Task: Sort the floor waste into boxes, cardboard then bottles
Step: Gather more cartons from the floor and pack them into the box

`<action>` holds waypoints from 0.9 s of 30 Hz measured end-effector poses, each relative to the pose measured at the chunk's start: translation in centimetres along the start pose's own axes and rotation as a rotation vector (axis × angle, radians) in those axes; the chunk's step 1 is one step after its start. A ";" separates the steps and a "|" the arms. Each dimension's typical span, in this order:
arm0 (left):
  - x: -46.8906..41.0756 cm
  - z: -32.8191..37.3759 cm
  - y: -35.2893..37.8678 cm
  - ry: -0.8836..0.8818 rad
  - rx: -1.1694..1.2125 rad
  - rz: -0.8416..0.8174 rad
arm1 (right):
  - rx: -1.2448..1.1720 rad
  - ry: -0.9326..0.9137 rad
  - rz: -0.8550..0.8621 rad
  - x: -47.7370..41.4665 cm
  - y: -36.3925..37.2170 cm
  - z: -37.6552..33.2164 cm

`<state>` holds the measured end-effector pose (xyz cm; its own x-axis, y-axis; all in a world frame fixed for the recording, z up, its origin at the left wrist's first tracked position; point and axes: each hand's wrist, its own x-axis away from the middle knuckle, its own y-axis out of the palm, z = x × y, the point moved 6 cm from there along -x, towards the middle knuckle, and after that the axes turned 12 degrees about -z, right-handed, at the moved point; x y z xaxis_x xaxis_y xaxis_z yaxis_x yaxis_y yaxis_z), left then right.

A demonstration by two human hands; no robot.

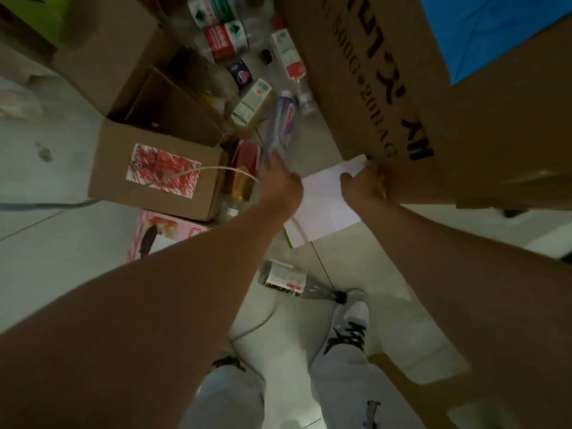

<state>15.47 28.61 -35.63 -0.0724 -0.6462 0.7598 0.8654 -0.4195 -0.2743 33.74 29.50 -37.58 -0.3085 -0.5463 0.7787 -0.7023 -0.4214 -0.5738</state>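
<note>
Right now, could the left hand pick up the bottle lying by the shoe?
Probably not yet: the left hand already grips a purple-labelled bottle. The floor bottle lies uncovered, so a freed hand should reach it.

Dim scene here, a murky grey-green cast lying over the floor (46,243). The brightest spot is the white sheet (325,199) at centre, and the blue patch (495,32) upper right gives the only strong colour. The bottle (280,125) in the left hand (280,181) is smeared with motion blur. The forearms (154,305) loom dark and soft across the lower frame. Wide-angle bending stretches everything near the edges. Black print on the cardboard box (464,134) at right is legible but soft. Shadows are faint and diffuse.
</note>
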 end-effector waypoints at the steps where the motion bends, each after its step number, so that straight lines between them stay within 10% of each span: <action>1: -0.1 -1.7 -0.4 -0.090 0.037 0.043 | -0.014 0.030 0.015 -0.5 0.1 0.3; 10: 3.1 -6.4 1.7 -0.441 0.643 -0.186 | -0.241 0.048 -0.080 -1.2 1.6 3.5; 27: 28.4 3.2 -14.7 -0.161 0.930 0.133 | -0.655 -0.277 0.132 32.5 -10.9 -9.6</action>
<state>2.26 18.44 -8.17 0.0639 -0.5272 0.8473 0.9142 0.3714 0.1622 25.21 23.28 -3.62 -0.3040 -0.7627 0.5708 -0.9377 0.1338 -0.3207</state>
